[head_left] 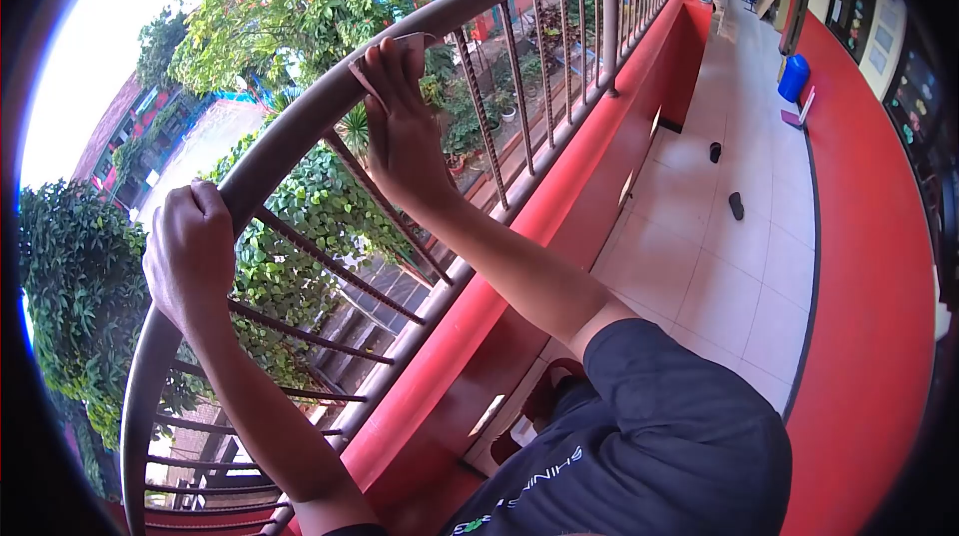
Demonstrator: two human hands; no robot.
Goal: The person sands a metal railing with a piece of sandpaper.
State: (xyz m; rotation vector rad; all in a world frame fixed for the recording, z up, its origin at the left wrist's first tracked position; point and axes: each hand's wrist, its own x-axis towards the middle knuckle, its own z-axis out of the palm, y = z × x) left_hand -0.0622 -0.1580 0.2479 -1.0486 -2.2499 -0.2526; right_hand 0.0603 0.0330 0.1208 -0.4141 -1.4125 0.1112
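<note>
A person's left hand [190, 254] curls closed around a dark metal handrail [305, 106]; farther along, the right hand [408, 131], fingers bent together, holds a thin pale sheet [363, 78] against it. Even pressure should keep the sheet from slipping.

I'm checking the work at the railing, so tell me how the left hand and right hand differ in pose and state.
The left hand curls its fingers tightly at the handrail; the right hand has its fingers stretched out straighter. The right hand holds a thin sheet against the rail, while no sheet shows at the left hand. Both are ungloved and at the same handrail.
</note>
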